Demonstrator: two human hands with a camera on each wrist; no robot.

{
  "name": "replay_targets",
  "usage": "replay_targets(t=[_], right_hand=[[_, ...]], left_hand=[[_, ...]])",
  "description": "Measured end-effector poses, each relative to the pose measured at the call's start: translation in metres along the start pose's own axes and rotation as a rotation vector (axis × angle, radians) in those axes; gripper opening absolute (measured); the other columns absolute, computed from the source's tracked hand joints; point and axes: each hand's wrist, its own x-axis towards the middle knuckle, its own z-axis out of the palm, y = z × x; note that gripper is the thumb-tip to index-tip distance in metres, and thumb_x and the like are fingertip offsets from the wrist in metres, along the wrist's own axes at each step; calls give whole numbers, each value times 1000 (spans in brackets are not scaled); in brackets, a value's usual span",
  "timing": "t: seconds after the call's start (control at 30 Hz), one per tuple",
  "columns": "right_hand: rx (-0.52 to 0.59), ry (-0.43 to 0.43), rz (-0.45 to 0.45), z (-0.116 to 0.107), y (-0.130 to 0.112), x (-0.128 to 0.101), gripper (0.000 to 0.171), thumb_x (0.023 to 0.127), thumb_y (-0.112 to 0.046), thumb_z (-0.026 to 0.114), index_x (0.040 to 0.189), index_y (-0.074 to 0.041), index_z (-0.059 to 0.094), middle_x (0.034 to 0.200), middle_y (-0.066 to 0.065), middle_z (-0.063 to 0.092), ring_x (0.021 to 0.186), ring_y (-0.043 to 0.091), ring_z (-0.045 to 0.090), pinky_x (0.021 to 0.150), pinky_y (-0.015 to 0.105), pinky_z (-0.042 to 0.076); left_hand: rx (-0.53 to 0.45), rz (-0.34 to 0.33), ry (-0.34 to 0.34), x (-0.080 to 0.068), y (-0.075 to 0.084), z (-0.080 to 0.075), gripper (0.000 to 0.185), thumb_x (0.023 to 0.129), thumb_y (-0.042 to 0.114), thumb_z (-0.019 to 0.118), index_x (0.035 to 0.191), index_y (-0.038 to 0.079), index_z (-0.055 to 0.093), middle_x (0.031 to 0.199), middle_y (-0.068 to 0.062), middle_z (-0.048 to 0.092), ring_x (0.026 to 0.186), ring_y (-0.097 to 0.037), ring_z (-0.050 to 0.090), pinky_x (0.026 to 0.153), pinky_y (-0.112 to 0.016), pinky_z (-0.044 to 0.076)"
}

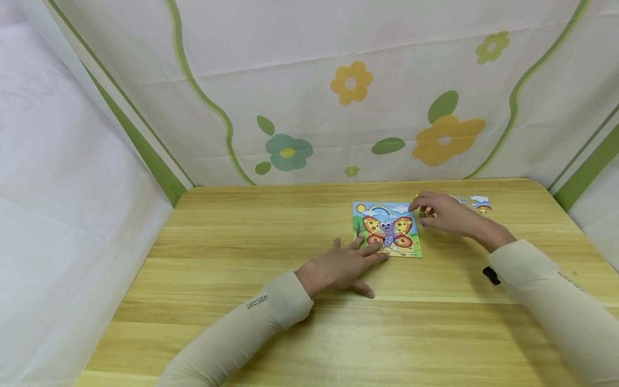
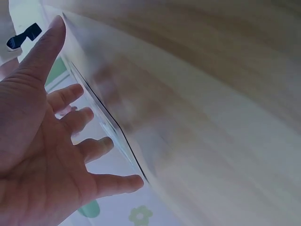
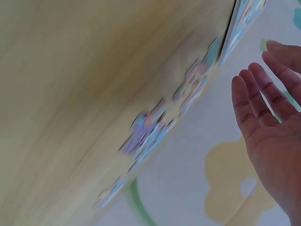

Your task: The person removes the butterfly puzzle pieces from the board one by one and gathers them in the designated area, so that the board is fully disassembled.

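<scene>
A square butterfly jigsaw board (image 1: pixel 393 228) lies on the wooden table with a rainbow, sun and clouds around the butterfly. The left hand (image 1: pixel 340 266) is spread with straight fingers, its fingertips resting on the board's lower left part. The left wrist view shows that palm (image 2: pixel 47 141) beside the board's thin edge. At the board's upper right edge hovers the right hand (image 1: pixel 447 214), fingers slightly bent. In the right wrist view, nothing shows between its thumb and fingers (image 3: pixel 247 99). Loose puzzle pieces (image 1: pixel 480 199) lie right of the board, partly hidden by the right hand.
The wooden table (image 1: pixel 232 231) stretches to the left and in front of the board. Behind it hangs a white cloth (image 1: pixel 300 70) printed with flowers and green vines. A small black object (image 1: pixel 491 276) shows at the right wrist.
</scene>
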Motion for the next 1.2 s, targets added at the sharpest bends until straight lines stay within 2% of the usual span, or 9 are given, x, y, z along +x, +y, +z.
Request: replay_targets(t=[0.2,0.4,0.7,0.87,1.2], right_hand=[[55,-38,4,12,-9,10,28,96,-3,73,124,-4,71,127,14,68,106,31,68,91,53,58],[75,-69,9,20,-11,16,30,95,-1,71,125,-4,71,127,14,69,108,32,68,94,56,56],[116,-97,12,23,-15,18,31,94,5,69,124,-3,71,126,15,71,121,41,64,104,63,50],[107,-108,-3,25,-15,20,32,93,7,69,124,-2,72,126,15,71,124,42,64,106,64,48],[103,-126,-5,25,-16,19,31,93,2,72,123,-9,73,129,10,69,125,38,62,104,63,48]], left_hand=[[37,19,16,5,6,1,88,97,62,62,169,33,21,178,10,7,166,-27,9,126,-65,25],[46,22,16,7,6,3,88,97,62,61,169,33,21,178,8,10,165,-27,11,128,-60,25],[53,48,23,8,6,3,87,98,61,61,169,31,21,178,6,11,165,-28,11,128,-53,29],[40,36,15,7,6,2,88,97,62,61,169,33,20,178,7,10,165,-27,10,127,-58,30],[47,11,-5,6,7,2,89,96,65,59,169,38,14,178,12,7,166,-23,5,124,-65,30]])
